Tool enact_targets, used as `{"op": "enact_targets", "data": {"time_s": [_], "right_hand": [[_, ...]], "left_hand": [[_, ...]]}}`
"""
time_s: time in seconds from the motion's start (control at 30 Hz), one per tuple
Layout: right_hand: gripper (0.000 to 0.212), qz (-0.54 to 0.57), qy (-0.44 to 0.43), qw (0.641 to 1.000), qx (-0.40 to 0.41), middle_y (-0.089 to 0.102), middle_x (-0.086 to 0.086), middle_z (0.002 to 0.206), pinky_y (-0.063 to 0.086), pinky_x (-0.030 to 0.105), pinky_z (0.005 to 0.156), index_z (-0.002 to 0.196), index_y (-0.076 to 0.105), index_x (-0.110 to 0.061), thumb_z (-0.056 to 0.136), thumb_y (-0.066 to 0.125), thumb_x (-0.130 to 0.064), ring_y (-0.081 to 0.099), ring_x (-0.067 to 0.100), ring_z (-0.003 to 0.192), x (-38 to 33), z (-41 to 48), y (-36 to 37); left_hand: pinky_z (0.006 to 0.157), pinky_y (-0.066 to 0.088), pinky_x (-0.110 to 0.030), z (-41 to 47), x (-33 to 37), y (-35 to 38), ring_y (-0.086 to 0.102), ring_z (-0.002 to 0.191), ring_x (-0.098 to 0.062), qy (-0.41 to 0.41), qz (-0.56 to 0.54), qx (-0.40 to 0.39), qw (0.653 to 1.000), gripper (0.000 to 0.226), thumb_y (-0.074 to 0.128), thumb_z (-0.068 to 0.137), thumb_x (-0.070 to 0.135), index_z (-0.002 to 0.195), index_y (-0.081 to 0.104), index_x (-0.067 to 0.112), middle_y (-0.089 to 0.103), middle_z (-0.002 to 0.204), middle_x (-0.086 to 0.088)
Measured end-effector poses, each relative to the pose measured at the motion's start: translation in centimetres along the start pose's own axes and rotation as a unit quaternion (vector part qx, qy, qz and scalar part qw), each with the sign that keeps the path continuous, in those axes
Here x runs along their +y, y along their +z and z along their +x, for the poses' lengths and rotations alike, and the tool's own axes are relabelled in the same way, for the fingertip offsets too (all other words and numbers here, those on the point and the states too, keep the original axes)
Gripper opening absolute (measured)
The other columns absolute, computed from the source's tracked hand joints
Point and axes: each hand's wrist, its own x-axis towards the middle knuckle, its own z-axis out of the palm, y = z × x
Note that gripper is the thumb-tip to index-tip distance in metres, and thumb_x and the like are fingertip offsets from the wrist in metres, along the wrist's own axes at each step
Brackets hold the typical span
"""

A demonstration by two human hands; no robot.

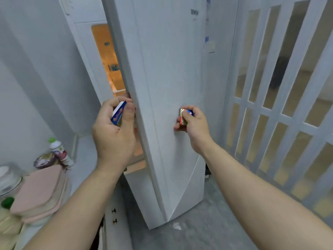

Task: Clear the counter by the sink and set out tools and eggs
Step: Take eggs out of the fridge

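Note:
A tall white fridge door [167, 87] stands partly ajar, with warm orange light showing through the gap [110, 60] on its left. My left hand [113, 130] holds a blue and white packet [118, 114], and its fingertips curl round the door's left edge. My right hand [192, 123] grips a small gold, red and blue foil-wrapped block [184, 117] and rests its knuckles against the door's front face. No eggs are in view.
At lower left, a counter [84, 159] carries a green-capped bottle [59, 150], a purple packet [45, 159], pink boards [39, 188] and a glass lid [9, 177]. A white slatted folding door [281, 105] stands to the right. Below is grey floor [207, 228].

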Motion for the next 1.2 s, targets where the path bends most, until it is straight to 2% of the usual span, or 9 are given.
{"op": "enact_targets", "data": {"time_s": [0.2,0.3,0.47,0.57,0.63,0.73,0.8,1.03,1.2], "right_hand": [[0.017,0.052,0.021,0.998,-0.004,0.056,0.008,0.072,0.054,0.043,0.074,0.096,0.059,-0.012,0.099,0.044,-0.005,0.054,0.027,0.060,2.3,3.0,6.4],[0.017,0.070,0.032,0.997,-0.005,0.055,0.010,0.075,0.056,0.044,0.076,0.099,0.059,-0.010,0.098,0.044,-0.003,0.053,0.029,0.067,3.1,4.3,8.6],[0.017,0.066,0.046,0.996,-0.026,0.057,0.011,0.075,0.057,0.048,0.083,0.100,0.059,-0.010,0.099,0.044,-0.004,0.062,0.030,0.062,4.1,6.7,11.5],[0.016,0.057,0.049,0.996,-0.053,0.058,0.011,0.077,0.057,0.048,0.085,0.101,0.060,-0.011,0.100,0.044,-0.006,0.070,0.032,0.069,4.8,8.6,12.6],[0.016,0.054,0.051,0.994,-0.075,0.059,0.011,0.077,0.057,0.049,0.087,0.102,0.060,-0.011,0.100,0.044,-0.007,0.074,0.033,0.076,5.0,9.8,13.1],[0.016,0.056,0.055,0.992,-0.101,0.060,0.010,0.077,0.055,0.050,0.090,0.105,0.059,-0.009,0.099,0.045,-0.006,0.075,0.033,0.081,5.3,11.6,13.6],[0.015,0.058,0.056,0.990,-0.118,0.060,0.011,0.078,0.054,0.049,0.091,0.104,0.059,-0.009,0.099,0.045,-0.006,0.075,0.032,0.081,5.6,12.6,14.0],[0.014,0.044,0.063,0.985,-0.154,0.065,0.009,0.080,0.053,0.050,0.093,0.101,0.059,-0.009,0.096,0.047,-0.005,0.075,0.029,0.084,6.3,16.3,15.3],[0.011,0.022,0.042,0.983,-0.178,0.072,0.008,0.081,0.058,0.040,0.084,0.103,0.061,-0.006,0.097,0.053,-0.011,0.075,0.026,0.080,6.7,17.5,14.7]], "left_hand": [[0.090,0.055,-0.052,4.3,-4.7,-4.0,0.068,0.101,-0.018,-0.037,0.054,0.005,0.998,0.007,0.061,0.097,0.032,0.095,0.064,0.039,0.070,0.096,0.015],[0.089,0.057,-0.044,6.6,-6.9,-4.9,0.066,0.091,-0.009,-0.057,0.077,0.012,0.995,0.009,0.060,0.097,0.031,0.095,0.063,0.039,0.068,0.090,0.022],[0.086,0.053,-0.026,9.6,-10.4,-5.0,0.064,0.087,0.001,-0.078,0.113,0.059,0.989,0.010,0.060,0.098,0.029,0.104,0.066,0.024,0.068,0.095,0.016],[0.078,0.047,-0.012,10.7,-11.9,-4.2,0.058,0.084,0.016,-0.068,0.160,0.091,0.980,0.009,0.058,0.098,0.026,0.102,0.064,0.021,0.068,0.110,0.011],[0.082,0.038,-0.004,11.3,-12.9,-3.5,0.050,0.102,0.023,-0.029,0.210,0.084,0.974,0.005,0.058,0.098,0.022,0.097,0.062,0.021,0.057,0.136,0.009],[0.097,0.026,-0.001,11.8,-15.1,-2.9,0.037,0.141,-0.005,0.020,0.289,0.049,0.956,0.008,0.057,0.098,0.016,0.101,0.062,0.011,0.034,0.158,-0.008],[0.106,0.019,-0.002,11.9,-16.4,-2.6,0.025,0.150,-0.017,0.040,0.326,0.012,0.944,0.006,0.056,0.099,0.014,0.101,0.061,0.010,0.031,0.160,-0.009],[0.119,0.024,-0.027,14.1,-19.8,-0.8,0.023,0.151,-0.017,-0.014,0.371,-0.044,0.927,0.009,0.054,0.100,0.015,0.102,0.063,0.013,0.033,0.160,-0.008],[0.112,0.019,-0.015,14.2,-20.9,0.1,0.019,0.151,-0.013,-0.016,0.401,-0.018,0.916,0.009,0.055,0.100,0.016,0.096,0.062,0.013,0.034,0.159,-0.006]]}}
